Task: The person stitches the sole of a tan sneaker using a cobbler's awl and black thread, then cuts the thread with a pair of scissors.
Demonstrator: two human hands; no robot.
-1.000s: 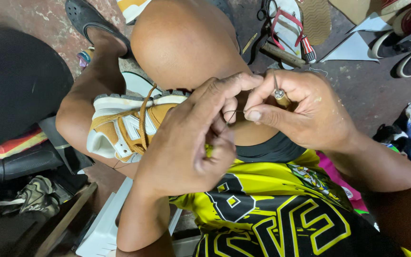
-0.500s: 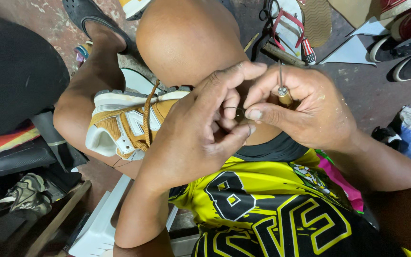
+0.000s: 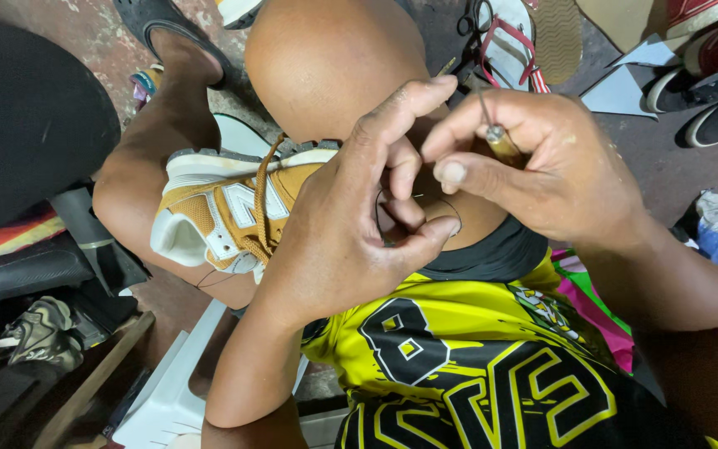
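tan sneaker (image 3: pixel 226 208) is lying beside your left hand (image 3: pixel 334 224), its grip pinching dark thread (image 3: pixel 450 208); your right hand (image 3: pixel 558 166) is clasping an awl (image 3: pixel 499 137).

Person wears a bright yellow jersey (image 3: pixel 492 366) with big black block figures outlined in yellow and a small cartoon patch near the hem. Dark shorts (image 3: pixel 492 254) edge shows at the thigh, and a dark sandal (image 3: pixel 172 29) is on one foot. Both forearms bare, no sleeves, no rings or watch visible.
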